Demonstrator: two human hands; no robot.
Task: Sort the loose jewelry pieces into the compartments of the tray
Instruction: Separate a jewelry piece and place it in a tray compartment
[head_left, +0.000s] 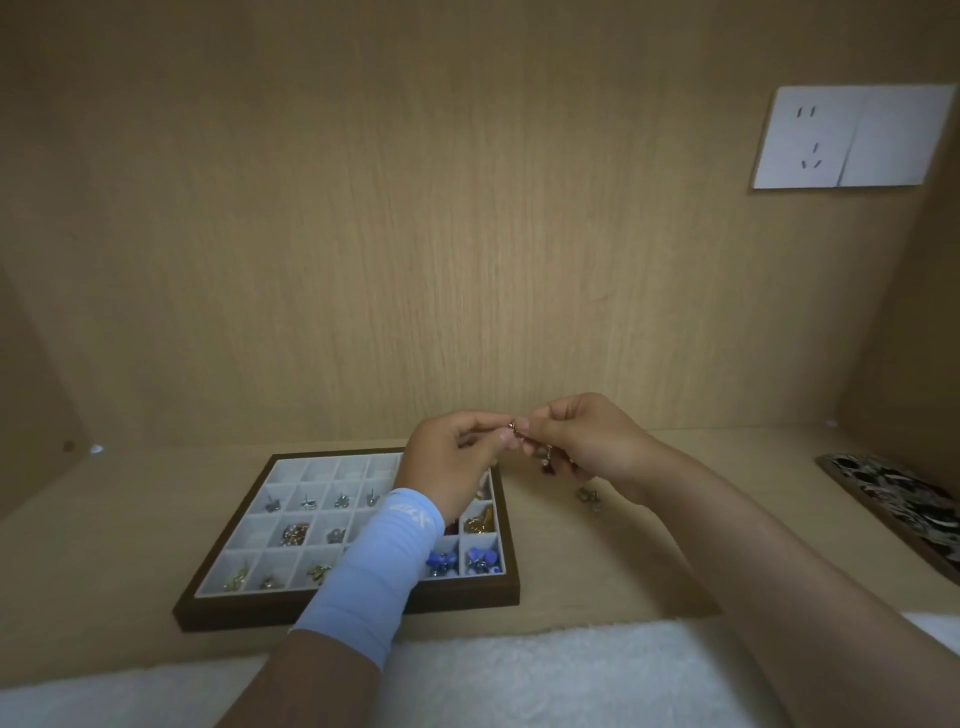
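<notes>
The left hand (457, 462), with a pale blue sleeve (376, 571) on its wrist, hangs over the far right corner of the tray (343, 605), fingers curled in, thumb and forefinger pinched on a small metal jewelry piece (512, 426). The right hand (587, 447) meets it there, fingertips closed on the same piece, with more small dangling bits (545, 457) gathered under its fingers (too blurred to name). The tray, dark-framed with pale square compartments, lies on the table (623, 561) left of centre; several compartments hold pieces, blue ones (462, 561) at the near right. A few loose pieces (589, 496) lie on the table just right of the tray, below the right hand. Farther right, a dark patterned tray (898, 499) sits at the table's edge. A wood wall (467, 234) rises behind, carrying a white socket (852, 137) at upper right. A white towel (545, 675) lines the near edge. Bare table lies between the two trays.
</notes>
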